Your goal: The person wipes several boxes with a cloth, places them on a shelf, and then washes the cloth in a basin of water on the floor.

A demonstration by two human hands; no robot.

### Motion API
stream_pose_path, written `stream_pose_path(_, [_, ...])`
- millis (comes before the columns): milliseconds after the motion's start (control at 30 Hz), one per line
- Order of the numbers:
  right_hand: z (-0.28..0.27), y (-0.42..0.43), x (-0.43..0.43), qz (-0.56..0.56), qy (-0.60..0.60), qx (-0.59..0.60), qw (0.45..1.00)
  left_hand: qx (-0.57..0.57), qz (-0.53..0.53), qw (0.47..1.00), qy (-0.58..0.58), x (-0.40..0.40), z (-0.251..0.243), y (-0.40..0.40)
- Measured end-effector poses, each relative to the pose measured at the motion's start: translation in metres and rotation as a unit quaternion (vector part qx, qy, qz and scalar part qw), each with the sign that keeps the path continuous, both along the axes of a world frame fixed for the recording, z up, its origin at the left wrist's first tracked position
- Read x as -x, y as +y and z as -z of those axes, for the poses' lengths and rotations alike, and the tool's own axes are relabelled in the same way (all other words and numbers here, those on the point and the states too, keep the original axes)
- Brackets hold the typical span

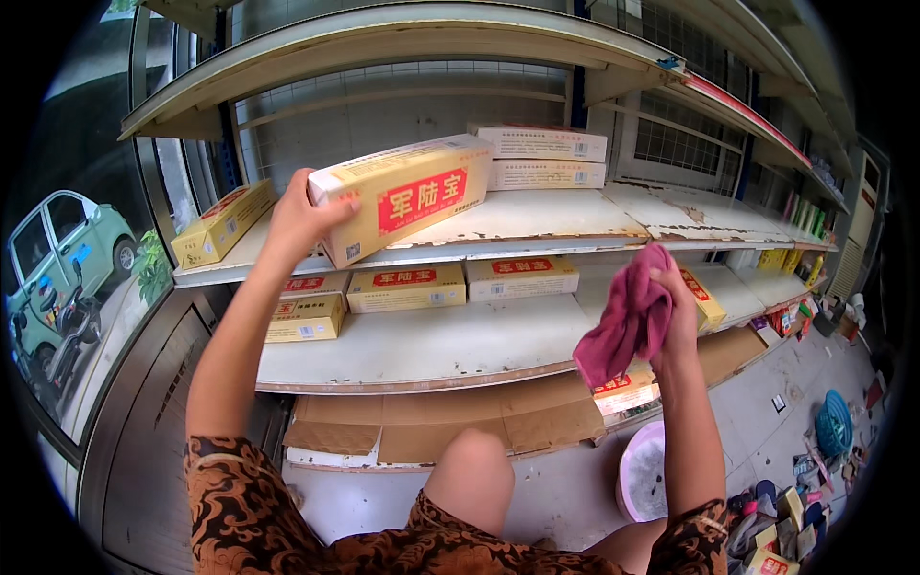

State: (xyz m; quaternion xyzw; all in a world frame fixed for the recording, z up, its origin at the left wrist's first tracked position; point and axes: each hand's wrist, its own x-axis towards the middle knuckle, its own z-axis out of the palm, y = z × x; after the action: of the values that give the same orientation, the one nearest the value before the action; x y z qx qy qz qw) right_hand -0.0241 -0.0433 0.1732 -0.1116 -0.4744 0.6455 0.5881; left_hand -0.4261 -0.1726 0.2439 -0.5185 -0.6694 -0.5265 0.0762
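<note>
My left hand point(305, 215) grips one end of a long yellow-and-white cardboard box point(410, 190) with a red printed panel, held tilted over the upper metal shelf point(532, 223). Bunched in my right hand point(675, 295) is a maroon cloth point(632, 316), which hangs down in front of the shelves on the right. On that upper shelf, a yellow box point(223, 223) lies left of my left hand, and two stacked white boxes point(546, 162) lie behind the held one. More such boxes point(406, 287) rest on the shelf below.
Flattened cardboard point(474, 417) covers the bottom shelf. A pink basin point(642, 471) with sudsy liquid stands on the floor at right. Farther right are a blue basket point(834, 424) and a heap of mixed goods point(776, 525). A glass pane is at left, and another shelf point(402, 43) overhangs above.
</note>
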Motion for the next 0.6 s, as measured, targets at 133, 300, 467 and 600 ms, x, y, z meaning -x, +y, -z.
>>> stream_pose_path(133, [-0.052,0.023,0.026,0.062,-0.061,-0.133,0.987,-0.072,0.017,0.981,0.178,-0.059,0.016,-0.009])
stream_pose_path(300, [-0.101,0.066,0.092,0.203,-0.119,-0.33,0.914,-0.066,0.004,0.963,0.262,-0.069,0.026,-0.013])
stream_pose_path(467, [-0.071,0.121,0.16,0.358,-0.233,-0.28,0.86,-0.075,0.031,0.971,0.226,-0.081,0.023,-0.009])
stream_pose_path(600, [-0.047,0.044,0.22,0.254,-0.134,-0.336,0.897,-0.056,0.003,0.981,0.185,-0.078,0.02,-0.012])
